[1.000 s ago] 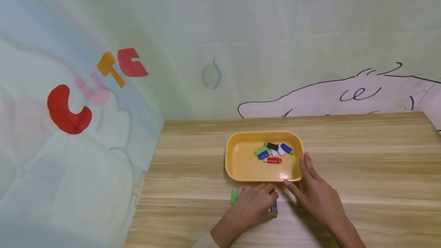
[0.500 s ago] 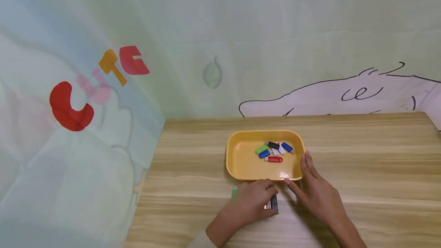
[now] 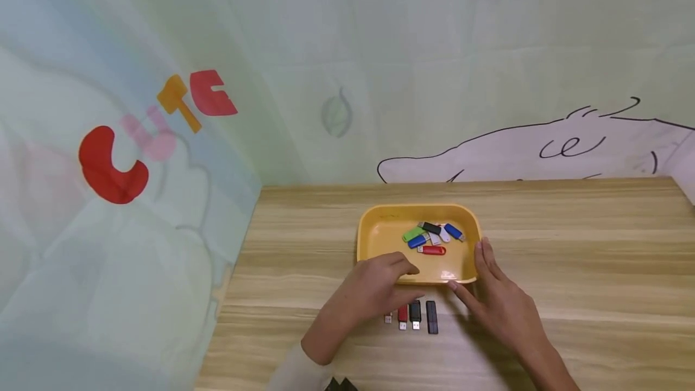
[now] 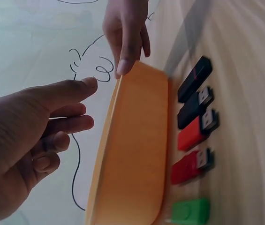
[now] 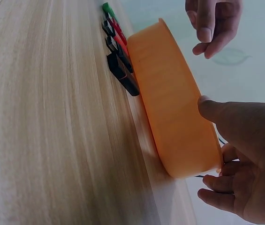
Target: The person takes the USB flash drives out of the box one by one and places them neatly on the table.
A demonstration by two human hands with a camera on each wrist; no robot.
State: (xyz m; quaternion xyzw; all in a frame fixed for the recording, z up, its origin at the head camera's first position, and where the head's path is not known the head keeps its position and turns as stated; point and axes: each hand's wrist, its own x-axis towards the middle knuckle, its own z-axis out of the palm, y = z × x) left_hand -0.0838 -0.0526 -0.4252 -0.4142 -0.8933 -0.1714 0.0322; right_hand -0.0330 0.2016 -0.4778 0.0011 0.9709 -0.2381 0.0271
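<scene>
My left hand (image 3: 374, 285) hovers over the near left rim of a yellow plastic tray (image 3: 380, 214). Its fingers are loosely bent and hold nothing, as the left wrist view confirms. With thumb and fingers on either side of the near right corner, my right hand (image 3: 505, 309) holds the tray. Several USB flash drives lie inside, among them a red one (image 3: 432, 250) and a black one (image 3: 430, 228). Before the tray runs a row of drives: a black stick (image 3: 432, 317), a black drive (image 3: 415, 314), two red ones (image 4: 192, 133) and a green one (image 4: 191, 212), hidden in the head view.
Everything stands on a wood-grain table (image 3: 597, 270). Behind it and to its left hangs a printed curtain (image 3: 304, 77) with cartoon lines and coloured letters. A dark object (image 3: 341, 385) shows at the bottom edge of the head view.
My left hand has lifted off the row of drives and moved up and left to the tray's near rim, uncovering several drives. My right hand stays at the tray's corner.
</scene>
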